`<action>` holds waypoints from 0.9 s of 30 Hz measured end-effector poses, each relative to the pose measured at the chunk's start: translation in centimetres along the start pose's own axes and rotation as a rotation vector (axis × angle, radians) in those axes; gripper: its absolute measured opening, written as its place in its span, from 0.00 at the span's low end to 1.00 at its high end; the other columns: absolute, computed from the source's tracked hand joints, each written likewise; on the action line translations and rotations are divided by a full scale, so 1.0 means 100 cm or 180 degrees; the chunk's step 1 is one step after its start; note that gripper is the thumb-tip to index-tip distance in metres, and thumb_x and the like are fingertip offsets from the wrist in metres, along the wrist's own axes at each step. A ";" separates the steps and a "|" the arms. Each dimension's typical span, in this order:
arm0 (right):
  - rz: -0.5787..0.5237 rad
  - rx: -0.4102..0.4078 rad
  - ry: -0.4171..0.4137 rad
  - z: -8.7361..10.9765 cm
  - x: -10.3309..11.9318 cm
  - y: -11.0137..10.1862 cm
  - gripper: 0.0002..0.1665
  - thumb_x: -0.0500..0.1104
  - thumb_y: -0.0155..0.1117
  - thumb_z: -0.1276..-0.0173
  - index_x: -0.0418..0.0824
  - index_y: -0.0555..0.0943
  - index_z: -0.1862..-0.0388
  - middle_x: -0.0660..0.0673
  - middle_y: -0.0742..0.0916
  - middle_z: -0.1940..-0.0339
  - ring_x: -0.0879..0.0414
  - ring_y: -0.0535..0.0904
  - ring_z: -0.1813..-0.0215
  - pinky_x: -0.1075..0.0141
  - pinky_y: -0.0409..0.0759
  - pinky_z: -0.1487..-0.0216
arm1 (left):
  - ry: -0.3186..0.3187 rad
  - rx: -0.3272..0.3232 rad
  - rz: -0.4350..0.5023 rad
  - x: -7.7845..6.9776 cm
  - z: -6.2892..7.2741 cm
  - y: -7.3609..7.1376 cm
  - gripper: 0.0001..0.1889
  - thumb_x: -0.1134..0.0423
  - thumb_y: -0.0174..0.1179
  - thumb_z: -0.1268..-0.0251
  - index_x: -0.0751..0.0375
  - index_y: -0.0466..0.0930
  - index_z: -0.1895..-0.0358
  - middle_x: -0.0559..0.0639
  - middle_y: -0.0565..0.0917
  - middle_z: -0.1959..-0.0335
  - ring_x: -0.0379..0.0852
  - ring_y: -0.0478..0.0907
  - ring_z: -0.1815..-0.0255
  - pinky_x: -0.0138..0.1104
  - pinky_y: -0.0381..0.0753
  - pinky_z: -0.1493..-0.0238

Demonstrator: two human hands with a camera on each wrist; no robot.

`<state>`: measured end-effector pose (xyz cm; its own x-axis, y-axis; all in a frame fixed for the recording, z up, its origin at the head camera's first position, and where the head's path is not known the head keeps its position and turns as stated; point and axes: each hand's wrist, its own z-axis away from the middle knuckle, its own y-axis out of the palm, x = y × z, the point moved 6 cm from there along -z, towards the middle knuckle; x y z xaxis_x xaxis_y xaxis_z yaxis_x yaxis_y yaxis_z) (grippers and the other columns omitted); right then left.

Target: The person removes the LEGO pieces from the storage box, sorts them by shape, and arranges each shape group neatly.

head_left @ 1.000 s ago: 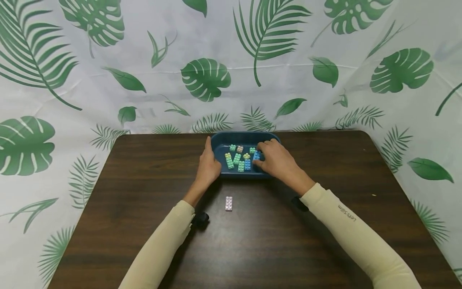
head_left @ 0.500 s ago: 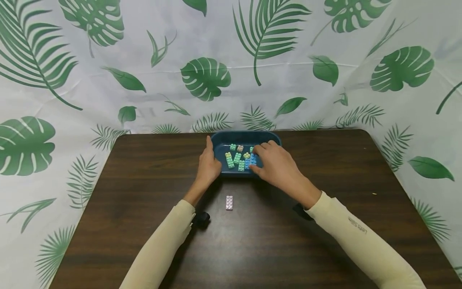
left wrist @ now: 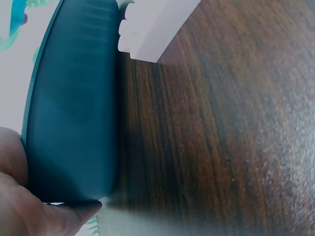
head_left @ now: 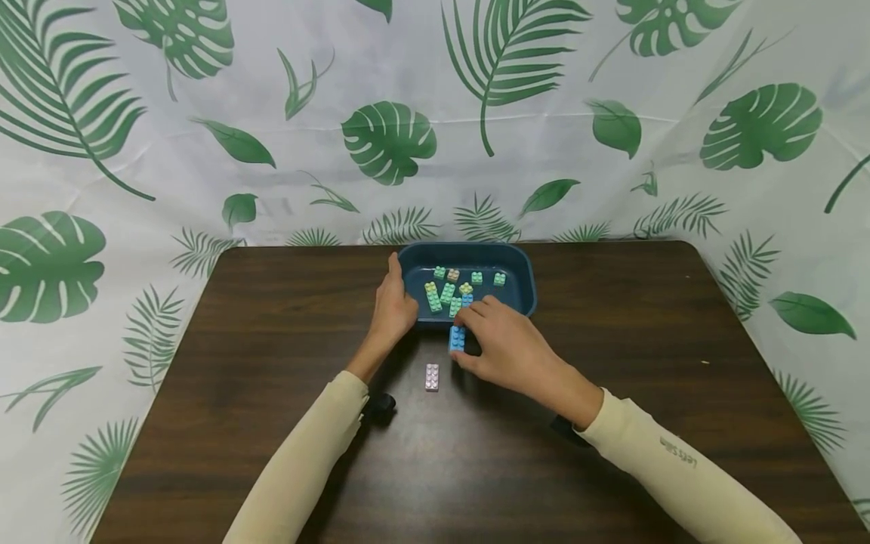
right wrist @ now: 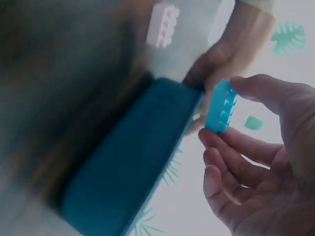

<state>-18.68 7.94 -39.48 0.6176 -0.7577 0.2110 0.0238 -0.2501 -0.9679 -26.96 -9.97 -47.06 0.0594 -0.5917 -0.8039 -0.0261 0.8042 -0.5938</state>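
In the head view a dark blue tray (head_left: 526,283) stands at the far edge of the table, with several toy building bricks inside. My left hand (head_left: 393,306) holds the tray's left end; in the left wrist view its thumb (left wrist: 12,152) lies at the rim and a finger runs along the end wall. My right hand (head_left: 510,344) pinches a blue building brick (head_left: 457,338) between thumb and fingertips, just in front of the tray. The right wrist view shows that brick (right wrist: 221,105) with its studs toward the palm. A pale pink brick (head_left: 432,377) lies on the table nearby.
Green bricks (head_left: 433,298), a yellow piece (head_left: 465,289), a peach brick (head_left: 453,275) and another blue brick (head_left: 467,301) lie in the tray. A leaf-patterned cloth (head_left: 306,196) hangs behind the dark wooden table (head_left: 272,332).
My right hand has taken a blue brick from the tray's right part and carried it over the front rim, toward me. My left hand has stayed at the tray's left end.
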 end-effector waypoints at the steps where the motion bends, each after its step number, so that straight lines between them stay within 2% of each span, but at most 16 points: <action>1: -0.0014 0.0035 -0.0015 0.001 0.002 0.003 0.25 0.57 0.79 0.36 0.45 0.86 0.48 0.49 0.89 0.54 0.55 0.77 0.54 0.61 0.81 0.53 | -0.0013 0.0010 -0.0011 0.000 0.000 0.000 0.45 0.79 0.45 0.30 0.61 0.37 0.12 0.65 0.60 0.15 0.62 0.63 0.18 0.52 0.67 0.20; 5: -0.0052 0.0215 -0.0056 0.003 0.006 0.017 0.24 0.56 0.80 0.37 0.46 0.86 0.49 0.50 0.89 0.52 0.55 0.79 0.51 0.59 0.84 0.50 | -0.0032 0.0027 -0.0050 0.000 -0.001 -0.001 0.45 0.79 0.45 0.29 0.61 0.36 0.12 0.65 0.60 0.15 0.62 0.65 0.19 0.52 0.70 0.23; 15: 0.0092 0.0543 -0.0164 0.007 0.001 0.040 0.26 0.60 0.82 0.40 0.46 0.89 0.50 0.49 0.91 0.55 0.55 0.79 0.56 0.59 0.82 0.51 | 0.0016 0.0039 0.0123 -0.002 -0.001 0.000 0.48 0.79 0.45 0.31 0.58 0.31 0.12 0.63 0.56 0.14 0.61 0.67 0.21 0.51 0.72 0.26; 21: 0.0035 0.0638 -0.0150 0.009 -0.001 0.050 0.26 0.61 0.82 0.41 0.45 0.89 0.53 0.50 0.91 0.58 0.57 0.77 0.59 0.60 0.80 0.55 | 0.0048 -0.0025 0.0147 -0.001 -0.001 0.001 0.48 0.79 0.45 0.31 0.59 0.32 0.12 0.65 0.58 0.14 0.61 0.67 0.20 0.52 0.72 0.26; 27: -0.0011 0.0667 -0.0127 0.009 -0.001 0.057 0.26 0.61 0.82 0.41 0.46 0.90 0.52 0.50 0.91 0.57 0.58 0.75 0.60 0.62 0.79 0.56 | 0.0063 -0.0045 0.0127 0.001 0.000 0.000 0.48 0.79 0.45 0.31 0.58 0.32 0.12 0.63 0.58 0.14 0.61 0.66 0.19 0.52 0.72 0.25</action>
<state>-17.90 7.20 -45.12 0.6477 -0.7316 0.2128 0.1862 -0.1188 -0.9753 -26.98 -10.03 -47.12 0.0384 -0.5604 -0.8274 -0.0424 0.8263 -0.5616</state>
